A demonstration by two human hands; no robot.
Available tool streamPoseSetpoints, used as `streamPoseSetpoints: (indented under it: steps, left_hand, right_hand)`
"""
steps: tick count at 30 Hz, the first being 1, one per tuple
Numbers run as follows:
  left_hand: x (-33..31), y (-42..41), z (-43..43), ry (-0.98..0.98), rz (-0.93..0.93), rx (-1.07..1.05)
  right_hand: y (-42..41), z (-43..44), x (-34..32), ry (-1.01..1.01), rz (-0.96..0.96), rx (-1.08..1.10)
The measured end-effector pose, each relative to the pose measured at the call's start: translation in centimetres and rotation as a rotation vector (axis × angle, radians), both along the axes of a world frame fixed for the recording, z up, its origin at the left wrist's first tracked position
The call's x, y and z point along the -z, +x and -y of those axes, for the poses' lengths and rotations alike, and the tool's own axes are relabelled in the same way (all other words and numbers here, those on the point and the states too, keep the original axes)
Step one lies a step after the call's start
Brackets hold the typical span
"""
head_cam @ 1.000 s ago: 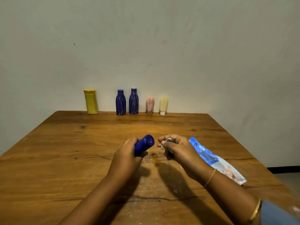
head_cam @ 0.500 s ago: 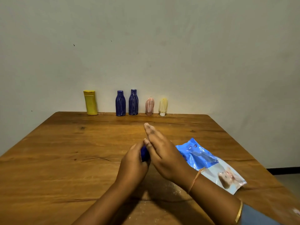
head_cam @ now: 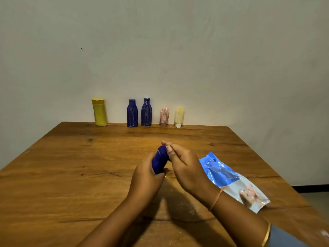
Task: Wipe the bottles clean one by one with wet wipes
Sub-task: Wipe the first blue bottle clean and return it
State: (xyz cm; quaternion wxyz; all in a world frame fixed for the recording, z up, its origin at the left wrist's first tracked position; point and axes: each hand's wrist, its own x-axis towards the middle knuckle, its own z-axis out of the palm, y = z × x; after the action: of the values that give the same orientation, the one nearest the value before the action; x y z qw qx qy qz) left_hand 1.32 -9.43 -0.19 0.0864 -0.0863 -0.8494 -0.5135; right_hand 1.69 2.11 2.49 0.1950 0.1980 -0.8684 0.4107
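1. Bottles number six: one yellow bottle (head_cam: pixel 99 112), two streaked blue bottles (head_cam: pixel 132 113) (head_cam: pixel 146 111), one pink bottle (head_cam: pixel 164 117) and one pale yellow bottle (head_cam: pixel 179 117) stand along the counter's far edge; one blue bottle (head_cam: pixel 159 162) is mid-counter.
2. Left hand (head_cam: pixel 146 179) clenches that bottle's lower part.
3. Right hand (head_cam: pixel 185 168) pinches at its top; no wipe can be made out.
4. One blue wipes pack (head_cam: pixel 233 180) lies flat, right.
5. Wooden counter (head_cam: pixel 71 175), plain wall (head_cam: pixel 160 50) behind.

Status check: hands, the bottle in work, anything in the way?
Left hand grip shut on blue bottle. Right hand pinched at bottle's top; wipe not visible. Wipes pack beside right wrist, path clear.
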Motion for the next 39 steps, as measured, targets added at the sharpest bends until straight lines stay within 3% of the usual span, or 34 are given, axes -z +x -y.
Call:
streamPoseSetpoints:
  steps: [2, 5, 7, 11, 15, 18, 21, 23, 25, 27, 29, 32, 36, 39]
  left_hand:
    - [-0.2, 0.0, -0.2, 0.061, 0.045, 0.004]
    - [-0.2, -0.1, 0.0, -0.022, 0.015, -0.019]
    - [-0.2, -0.2, 0.3, -0.092, -0.049, -0.030]
    - [-0.3, -0.4, 0.4, -0.183, -0.115, -0.058]
    - [-0.3, -0.6, 0.1, -0.126, -0.052, -0.076]
    - [-0.2, -0.2, 0.3, -0.281, -0.112, -0.048]
    - [0.0, 0.1, 0.1, -0.310, -0.152, 0.018]
    - [-0.2, 0.1, -0.1, -0.165, -0.043, 0.040]
    - [-0.6, -0.1, -0.1, 0.100, 0.139, 0.102]
    - [-1.2, -0.3, 0.2, 0.352, 0.310, 0.196]
    - [-1.6, -0.4, 0.6, 0.502, 0.454, 0.277]
    - [-1.4, -0.3, 0.2, 0.650, 0.595, 0.348]
    - [-1.1, -0.9, 0.0, 0.901, 0.682, 0.405]
    - [-1.3, -1.0, 0.5, 0.974, 0.779, 0.470]
  right_hand:
    - [0.6, 0.4, 0.0, 0.104, -0.088, 0.060]
    - [0.7, 0.5, 0.9, 0.324, -0.234, 0.077]
    - [0.3, 0.2, 0.4, 0.288, -0.181, 0.053]
    - [-0.2, -0.1, -0.8, -0.009, 0.027, 0.017]
    - [0.4, 0.5, 0.4, 0.222, -0.170, 0.040]
    - [-0.2, 0.1, 0.2, 0.298, -0.200, 0.053]
    - [-0.6, -0.3, -1.3, -0.022, 0.166, 0.003]
    - [-1.1, -0.7, -2.1, -0.452, 0.512, -0.051]
    - [-1.6, -1.3, -2.2, -0.946, 0.781, -0.125]
    - [-2.0, -1.8, -1.8, -1.291, 0.864, -0.112]
    - [-2.2, -1.7, -1.5, -1.378, 0.770, -0.031]
    - [-1.7, -0.6, -1.5, -1.140, 0.550, 0.019]
    - [-0.9, 1.2, 0.2, -0.479, 0.286, 0.026]
    - [-0.8, 1.2, 1.7, -0.411, 0.297, 0.028]
